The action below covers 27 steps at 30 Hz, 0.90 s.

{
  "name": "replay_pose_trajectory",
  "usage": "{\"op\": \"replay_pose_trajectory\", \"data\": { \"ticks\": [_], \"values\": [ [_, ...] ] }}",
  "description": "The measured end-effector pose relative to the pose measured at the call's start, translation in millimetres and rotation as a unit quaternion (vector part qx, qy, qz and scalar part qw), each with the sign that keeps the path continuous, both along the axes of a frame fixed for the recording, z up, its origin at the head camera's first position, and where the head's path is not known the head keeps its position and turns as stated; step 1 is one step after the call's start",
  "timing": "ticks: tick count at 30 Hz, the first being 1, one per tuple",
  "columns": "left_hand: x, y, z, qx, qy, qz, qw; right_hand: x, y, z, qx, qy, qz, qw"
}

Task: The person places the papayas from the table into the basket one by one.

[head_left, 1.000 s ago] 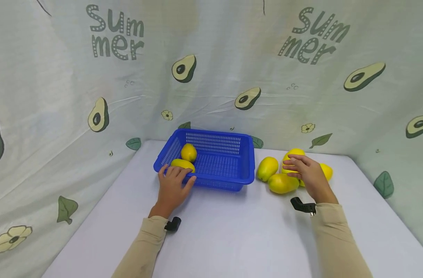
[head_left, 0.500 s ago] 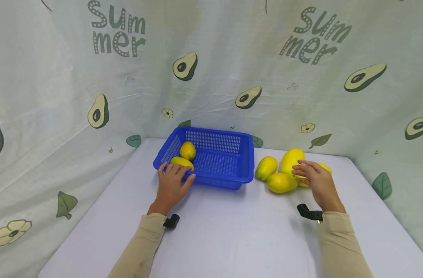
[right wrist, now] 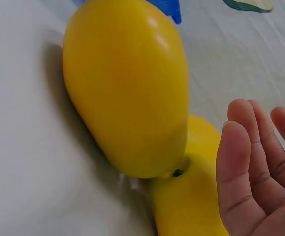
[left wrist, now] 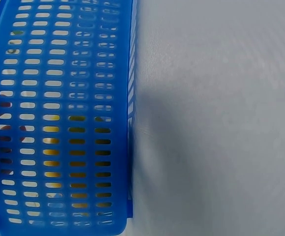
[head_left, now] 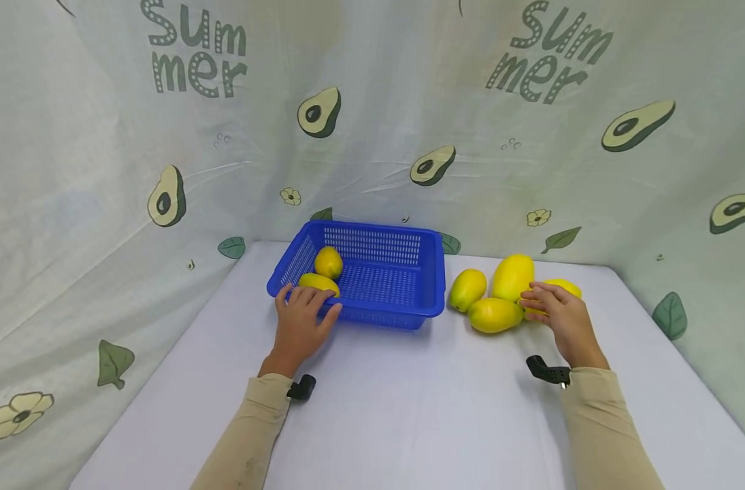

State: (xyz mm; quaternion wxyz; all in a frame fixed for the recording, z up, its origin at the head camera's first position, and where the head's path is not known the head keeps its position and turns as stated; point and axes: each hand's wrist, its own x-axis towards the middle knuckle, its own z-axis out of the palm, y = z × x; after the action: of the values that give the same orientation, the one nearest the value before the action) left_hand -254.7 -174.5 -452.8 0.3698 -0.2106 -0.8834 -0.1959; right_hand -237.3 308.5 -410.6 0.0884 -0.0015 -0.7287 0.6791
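1. Right hand (head_left: 562, 320) sits further right than a second ago: its fingers, which crossed the large yellow fruit (head_left: 514, 278), now lie beside it. Left hand (head_left: 300, 328) keeps its place.
2. Nearest on my head feed: the left sleeve (head_left: 243, 429) and right sleeve (head_left: 601, 422) over the white table (head_left: 409, 408). Black mounts (head_left: 546, 371) at the wrists lean inward, I assume so each lens faces its own hand's work.
3. Left hand grips the near rim of the blue basket (head_left: 384, 311) toward its left end, fingers bent over it; I judge this steadies the basket.
4. Right hand is loosely spread and carries nothing. I cannot tell whether a fingertip touches fruit.
5. Right of the basket, the front fruit (head_left: 496, 315) lies sideways; the left fruit (head_left: 468, 290) and large fruit are just behind, the right fruit (head_left: 565, 286) partly hidden by the hand. Crowded so, they probably check each other's rolling.
6. Inside the basket, at its left end: a near fruit (head_left: 319, 282) and a rear fruit (head_left: 328, 263), contained by the walls.
7. Farthest: avocado-print cloth (head_left: 372, 82), apparently a backdrop.
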Motion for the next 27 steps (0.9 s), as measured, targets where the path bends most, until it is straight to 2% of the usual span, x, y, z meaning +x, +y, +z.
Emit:
{"op": "replay_pose_trajectory", "data": {
  "ticks": [7, 12, 19, 27],
  "values": [
    [-1.5, 0.9, 3.9, 0.002, 0.004, -0.004, 1.0, -4.5, 2.4, -5.0, 0.065, -0.036, -0.043, 0.9963],
    [-1.2, 1.2, 6.2, 0.002, -0.002, -0.002, 1.0, -4.9, 3.5, -7.7, 0.129, -0.045, -0.043, 0.9897],
    [-1.8, 0.0, 4.9, -0.006, -0.01, 0.002, 0.9999, -2.3, 5.3, -13.3, 0.24, -0.057, -0.01, 0.969],
    [1.3, -0.3, 2.5, -0.005, -0.019, 0.006, 0.9998, -0.3, 2.6, -15.0, 0.288, -0.082, 0.04, 0.9534]
  ]
}}
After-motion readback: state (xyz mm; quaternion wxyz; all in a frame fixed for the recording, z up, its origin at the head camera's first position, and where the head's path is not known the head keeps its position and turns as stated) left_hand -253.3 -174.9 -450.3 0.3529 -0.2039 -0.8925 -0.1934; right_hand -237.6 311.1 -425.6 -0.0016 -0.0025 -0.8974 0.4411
